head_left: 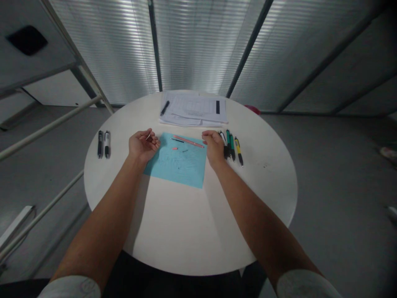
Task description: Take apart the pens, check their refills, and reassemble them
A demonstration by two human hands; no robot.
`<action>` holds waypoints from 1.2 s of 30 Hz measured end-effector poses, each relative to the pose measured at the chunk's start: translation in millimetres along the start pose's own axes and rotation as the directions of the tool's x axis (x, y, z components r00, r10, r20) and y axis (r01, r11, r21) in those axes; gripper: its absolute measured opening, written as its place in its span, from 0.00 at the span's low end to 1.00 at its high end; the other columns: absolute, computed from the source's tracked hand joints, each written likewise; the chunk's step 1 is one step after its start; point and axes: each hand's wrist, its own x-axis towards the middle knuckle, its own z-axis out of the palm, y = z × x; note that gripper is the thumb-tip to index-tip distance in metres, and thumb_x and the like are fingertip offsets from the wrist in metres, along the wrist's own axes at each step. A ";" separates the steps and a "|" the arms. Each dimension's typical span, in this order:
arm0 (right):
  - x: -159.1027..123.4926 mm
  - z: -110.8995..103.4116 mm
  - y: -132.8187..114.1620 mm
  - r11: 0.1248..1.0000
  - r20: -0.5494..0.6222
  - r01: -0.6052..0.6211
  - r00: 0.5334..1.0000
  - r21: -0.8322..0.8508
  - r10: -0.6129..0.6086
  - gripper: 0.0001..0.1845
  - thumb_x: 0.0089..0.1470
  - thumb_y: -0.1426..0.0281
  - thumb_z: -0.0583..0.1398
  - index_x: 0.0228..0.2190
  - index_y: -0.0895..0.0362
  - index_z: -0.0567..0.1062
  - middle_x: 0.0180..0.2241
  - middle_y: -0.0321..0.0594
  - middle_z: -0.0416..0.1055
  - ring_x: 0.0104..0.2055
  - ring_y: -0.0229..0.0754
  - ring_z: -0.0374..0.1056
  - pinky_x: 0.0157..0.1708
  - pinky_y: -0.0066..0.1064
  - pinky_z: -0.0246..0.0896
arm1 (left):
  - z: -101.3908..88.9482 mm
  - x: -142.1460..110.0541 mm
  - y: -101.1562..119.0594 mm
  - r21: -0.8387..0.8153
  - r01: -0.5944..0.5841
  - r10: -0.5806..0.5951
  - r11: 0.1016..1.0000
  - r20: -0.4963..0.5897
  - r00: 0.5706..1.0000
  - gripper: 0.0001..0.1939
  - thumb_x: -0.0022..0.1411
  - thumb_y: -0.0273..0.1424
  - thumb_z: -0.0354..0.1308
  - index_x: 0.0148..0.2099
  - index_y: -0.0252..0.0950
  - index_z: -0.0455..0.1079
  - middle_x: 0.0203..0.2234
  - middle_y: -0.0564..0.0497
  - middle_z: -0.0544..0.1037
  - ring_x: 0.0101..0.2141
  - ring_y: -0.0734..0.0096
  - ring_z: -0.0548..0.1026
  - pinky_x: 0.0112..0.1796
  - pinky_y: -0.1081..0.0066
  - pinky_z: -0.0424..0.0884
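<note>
My left hand is turned palm up at the left edge of a blue sheet of paper. Its fingers are curled, with a small pale sliver near the thumb that I cannot make out. At the sheet's right edge, my right hand has thumb and forefinger pinched together; anything between them is too small to tell. On the paper lie a slim pink pen barrel, a thin dark refill, a small pink piece and a tiny dark spring-like part.
Beside my right hand lie several pens, including a green pen and a yellow pen. Two pens lie at the left of the round white table. A paper stack bears a black pen. Railings stand left.
</note>
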 end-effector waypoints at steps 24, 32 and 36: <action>-9.7 3.9 -0.3 0.786 0.306 0.393 0.913 -0.478 -0.271 0.14 0.53 0.77 0.57 0.40 0.56 0.78 0.42 0.43 0.78 0.47 0.46 0.70 0.53 0.41 0.60 | 11.2 0.6 -17.1 0.380 -0.331 0.384 0.864 -0.073 0.920 0.07 0.42 0.26 0.57 0.29 0.36 0.69 0.20 0.54 0.68 0.21 0.77 0.65 0.23 0.75 0.61; -15.3 2.9 -7.5 0.678 0.359 0.377 0.917 -0.631 -0.175 0.13 0.57 0.72 0.58 0.42 0.54 0.79 0.43 0.43 0.78 0.48 0.48 0.69 0.52 0.42 0.58 | 3.4 8.0 -32.4 0.719 -0.449 0.531 0.530 0.131 0.837 0.05 0.47 0.27 0.55 0.29 0.35 0.71 0.20 0.54 0.69 0.22 0.74 0.64 0.25 0.73 0.58; -17.1 2.6 -10.2 0.652 0.345 0.347 0.929 -0.674 -0.137 0.13 0.57 0.69 0.59 0.44 0.53 0.79 0.42 0.44 0.76 0.47 0.48 0.67 0.50 0.41 0.56 | 1.2 9.4 -34.0 0.787 -0.433 0.528 0.441 0.162 0.833 0.05 0.50 0.27 0.54 0.30 0.36 0.71 0.20 0.55 0.68 0.23 0.73 0.64 0.26 0.72 0.57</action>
